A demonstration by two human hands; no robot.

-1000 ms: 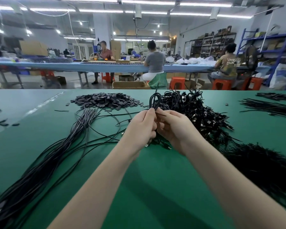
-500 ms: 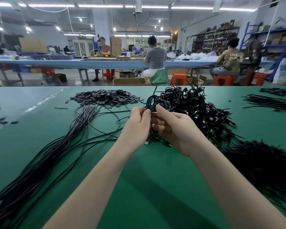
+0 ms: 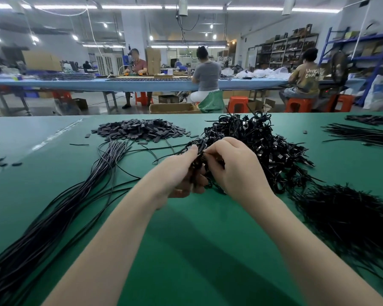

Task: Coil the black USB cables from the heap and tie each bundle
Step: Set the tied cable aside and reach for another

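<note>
A single head-worn wide-angle view looks forward and down from close above the green table (image 3: 186, 250). Both forearms enter from six o'clock, the hands meeting near frame centre. Toward twelve o'clock it takes in a long blue workbench (image 3: 164, 83) well beyond.

We see a smooth, matt green table mat (image 3: 186, 239); long black plastic-sheathed cables (image 3: 60, 208), slightly glossy; small flat dark-grey matt tabs (image 3: 139, 131), heaped; brown cardboard box (image 3: 174, 108); glossy orange plastic stools (image 3: 238, 104).
</note>
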